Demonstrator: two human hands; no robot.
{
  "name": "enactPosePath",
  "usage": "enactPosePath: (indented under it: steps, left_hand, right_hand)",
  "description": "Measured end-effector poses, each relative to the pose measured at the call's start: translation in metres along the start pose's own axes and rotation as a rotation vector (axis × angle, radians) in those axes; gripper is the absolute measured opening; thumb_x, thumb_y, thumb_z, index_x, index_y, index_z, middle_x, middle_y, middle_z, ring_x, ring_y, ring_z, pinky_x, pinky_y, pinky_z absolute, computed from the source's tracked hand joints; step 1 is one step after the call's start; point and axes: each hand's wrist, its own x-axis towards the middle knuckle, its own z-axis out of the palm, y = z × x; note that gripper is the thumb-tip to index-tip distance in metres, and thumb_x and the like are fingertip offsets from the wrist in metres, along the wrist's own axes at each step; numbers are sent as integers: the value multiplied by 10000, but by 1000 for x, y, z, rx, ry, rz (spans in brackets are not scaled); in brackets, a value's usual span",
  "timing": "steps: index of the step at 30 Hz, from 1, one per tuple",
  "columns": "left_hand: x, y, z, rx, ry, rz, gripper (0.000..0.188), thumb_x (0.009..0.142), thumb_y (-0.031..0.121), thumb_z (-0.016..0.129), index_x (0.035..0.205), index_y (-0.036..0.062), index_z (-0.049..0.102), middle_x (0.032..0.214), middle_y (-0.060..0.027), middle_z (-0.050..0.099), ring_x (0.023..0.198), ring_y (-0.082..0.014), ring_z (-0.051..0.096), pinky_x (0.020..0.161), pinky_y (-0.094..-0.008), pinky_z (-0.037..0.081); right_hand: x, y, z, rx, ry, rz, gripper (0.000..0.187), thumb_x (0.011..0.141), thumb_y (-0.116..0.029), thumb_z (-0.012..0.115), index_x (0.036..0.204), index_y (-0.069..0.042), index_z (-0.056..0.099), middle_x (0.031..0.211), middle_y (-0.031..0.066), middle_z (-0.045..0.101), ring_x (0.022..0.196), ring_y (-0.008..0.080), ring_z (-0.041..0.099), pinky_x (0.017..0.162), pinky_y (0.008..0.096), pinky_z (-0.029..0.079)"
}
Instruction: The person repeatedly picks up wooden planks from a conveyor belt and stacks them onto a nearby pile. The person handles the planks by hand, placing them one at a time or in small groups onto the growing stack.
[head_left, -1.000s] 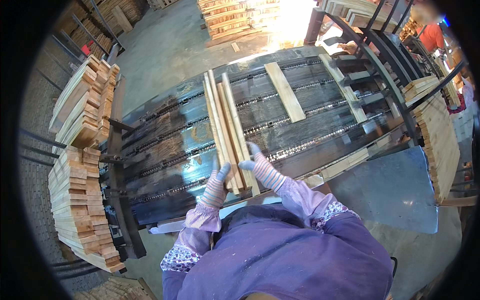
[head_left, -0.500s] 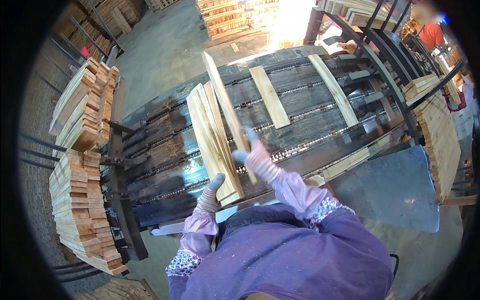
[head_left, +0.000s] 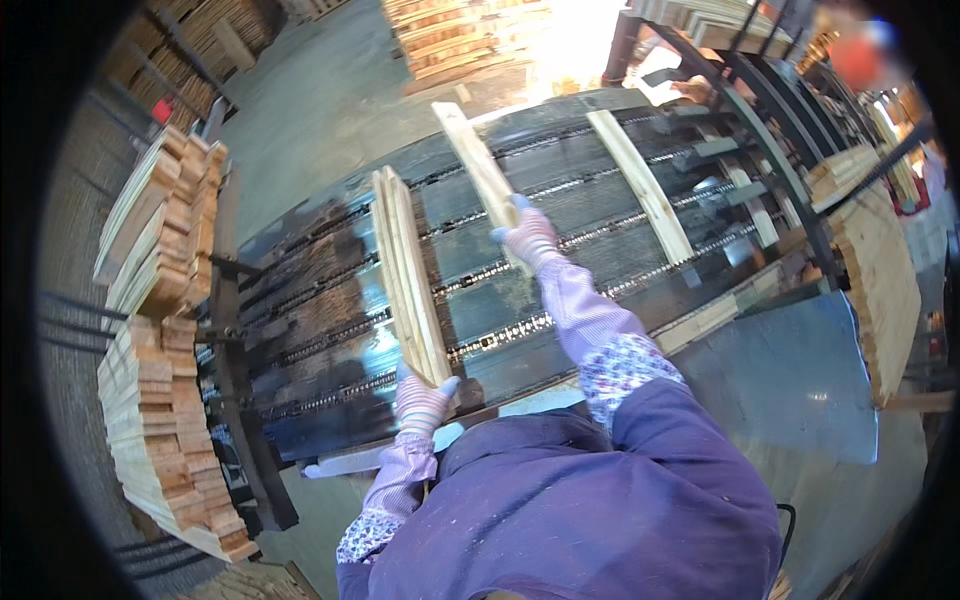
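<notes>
Gripping fingers show on both sides: the left hand (head_left: 422,402) holds the near end of a bundle of boards (head_left: 410,275) lying across the chain conveyor (head_left: 525,290), and the right hand (head_left: 528,235) clasps a single board (head_left: 475,155) apart from it, to the right. Gathering looks only partly done: several boards sit together, while a loose board (head_left: 642,185) lies farther right, untouched.

White glare burns out detail toward one o'clock, beside the plank stack (head_left: 465,42); bluish reflections shine on the chain conveyor (head_left: 378,345) at eight o'clock. The orange-clad person (head_left: 855,62) at two is blurred; edges bow near the black rim.
</notes>
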Motion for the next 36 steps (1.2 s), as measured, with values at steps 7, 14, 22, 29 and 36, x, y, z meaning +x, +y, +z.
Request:
enactPosePath:
  steps: [7, 14, 22, 29, 36]
  left_hand:
    - [1, -2, 12, -84, 51, 28, 1171, 642, 424, 950, 1511, -62, 335, 1391, -330, 574, 1304, -473, 558, 1108, -521, 462]
    - [13, -39, 15, -484, 72, 92, 1126, 650, 282, 977, 1525, -47, 350, 1300, -272, 645, 1155, -364, 664, 1013, -439, 542]
    - [-10, -11, -35, -1120, -32, 187, 811, 762, 144, 903, 1444, -38, 503, 1246, -140, 674, 1085, -223, 667, 952, -348, 565]
    - [-22, 51, -32, -1232, -107, 228, 815, 768, 136, 900, 1448, -36, 486, 1212, -143, 686, 1055, -226, 680, 932, -351, 572]
    - [-22, 109, 16, -538, -68, 134, 1012, 757, 386, 937, 1473, -57, 376, 1261, -275, 668, 1156, -354, 674, 1018, -442, 536]
  right_hand:
    - [-15, 120, -95, 16, 256, -231, 828, 746, -259, 884, 1487, -102, 548, 1426, 219, 621, 1302, 377, 606, 1100, 433, 498]
    - [-36, 167, -115, -693, 154, 118, 1005, 773, -442, 855, 1617, -354, 317, 1472, 174, 486, 1377, 386, 499, 1106, 562, 430]
    - [-31, 125, -113, -618, -1, 260, 1028, 763, -346, 879, 1607, -354, 290, 1474, 195, 510, 1345, 407, 570, 1101, 548, 502]
    - [-62, 114, -92, 539, -45, -13, 946, 699, -163, 933, 1514, -121, 455, 1266, 132, 664, 1145, 275, 671, 990, 414, 577]
    - [-136, 87, -16, 1094, -323, 31, 921, 731, -102, 904, 1515, -71, 420, 1270, 106, 644, 1090, 194, 665, 876, 347, 606]
